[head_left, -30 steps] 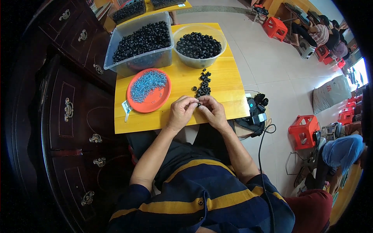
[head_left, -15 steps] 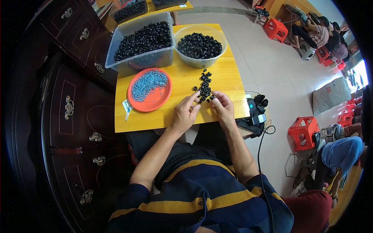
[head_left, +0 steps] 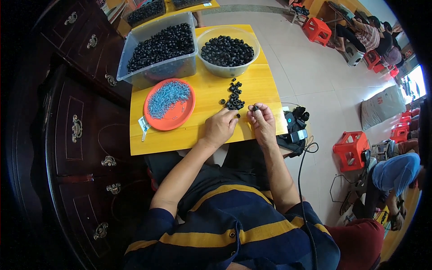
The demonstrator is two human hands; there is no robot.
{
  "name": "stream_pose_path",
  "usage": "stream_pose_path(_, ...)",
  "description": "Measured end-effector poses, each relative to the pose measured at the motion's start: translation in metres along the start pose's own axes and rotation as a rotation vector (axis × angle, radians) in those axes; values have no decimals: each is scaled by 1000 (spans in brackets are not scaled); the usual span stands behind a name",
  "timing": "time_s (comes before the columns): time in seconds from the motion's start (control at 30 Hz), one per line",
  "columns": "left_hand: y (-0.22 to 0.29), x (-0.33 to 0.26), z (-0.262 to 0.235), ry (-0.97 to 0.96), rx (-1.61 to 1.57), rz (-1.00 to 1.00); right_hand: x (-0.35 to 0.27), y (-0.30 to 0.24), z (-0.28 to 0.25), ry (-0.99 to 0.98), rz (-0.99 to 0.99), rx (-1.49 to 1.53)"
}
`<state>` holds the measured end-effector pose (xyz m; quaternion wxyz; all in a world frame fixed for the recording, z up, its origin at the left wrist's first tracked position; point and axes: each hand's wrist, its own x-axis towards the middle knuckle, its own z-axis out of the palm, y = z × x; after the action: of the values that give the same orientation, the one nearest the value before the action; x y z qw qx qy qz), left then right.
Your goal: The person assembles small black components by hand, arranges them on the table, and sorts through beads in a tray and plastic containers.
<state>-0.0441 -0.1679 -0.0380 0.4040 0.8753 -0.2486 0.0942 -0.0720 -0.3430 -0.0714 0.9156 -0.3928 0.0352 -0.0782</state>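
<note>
A loose heap of small black ring-shaped plastic pieces (head_left: 234,96) lies on the yellow table. My left hand (head_left: 220,127) is at its near edge, with thumb and forefinger bent together around a small black piece (head_left: 238,115) at their tips. Just to the right, my right hand (head_left: 263,122) is raised a little, pinching another small black ring-shaped piece (head_left: 256,108) between thumb and fingers. Left of the heap is a red plate (head_left: 182,118) with many tiny clear-blue pieces (head_left: 164,100) on it.
Behind the heap stand a round clear tub (head_left: 230,71) and a rectangular clear bin (head_left: 157,77), both full of black pieces. Dark wooden drawers (head_left: 76,130) flank the yellow table (head_left: 202,139) on the left. Black devices and cables (head_left: 294,128) sit at its right, near a red stool (head_left: 350,150).
My right hand has lifted slightly away from the heap with a black piece in its fingertips. The left hand has shifted a little to the right and nearer me, its fingers closing.
</note>
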Motion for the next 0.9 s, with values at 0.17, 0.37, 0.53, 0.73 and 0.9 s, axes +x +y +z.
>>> stream_pose_path(0.17,-5,8,8,-46,65,69,0,-1,-1,2,8,-22)
stream_pose_path(0.37,-9,8,10,-60,135,133,-1,-2,2,9,14,-60)
stream_pose_path(0.53,-2,-1,0,-22,22,102,-2,1,4,2,1,-85)
stream_pose_path(0.73,-3,-13,-25,5,-493,-240,-19,5,24,-79,115,-102)
stream_pose_path(0.9,1,-14,-45,60,-483,-86,-28,13,33,-88,258,-74)
